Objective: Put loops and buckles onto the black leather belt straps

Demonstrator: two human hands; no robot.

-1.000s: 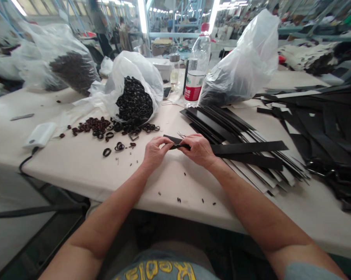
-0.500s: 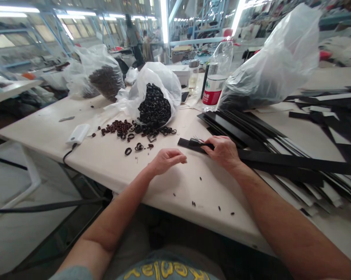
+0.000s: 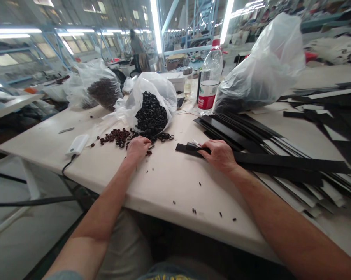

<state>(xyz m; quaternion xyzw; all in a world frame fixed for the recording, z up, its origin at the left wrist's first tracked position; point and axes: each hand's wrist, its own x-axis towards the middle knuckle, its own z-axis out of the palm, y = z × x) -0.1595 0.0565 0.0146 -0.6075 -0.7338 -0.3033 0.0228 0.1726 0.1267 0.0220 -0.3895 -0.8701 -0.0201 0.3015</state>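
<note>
Basically, L to R: wht device (image 3: 77, 145) w/ cord on bench (image 3: 166, 181); brown bits (image 3: 116, 137); L hand (image 3: 138, 148) at nr edge of blk rings (image 3: 151, 114), grip bunched, can't tell if holding any; blk strap's (image 3: 193, 147) folded end in R hand's (image 3: 220, 154) closed grip; blk strips (image 3: 236, 128) beyond, to R.

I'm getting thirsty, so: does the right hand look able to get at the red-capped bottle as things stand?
Probably not without letting go first: the right hand is pinching a black strap. Otherwise the way looks fairly free, with low-lying black strips near the upright bottle.
</note>
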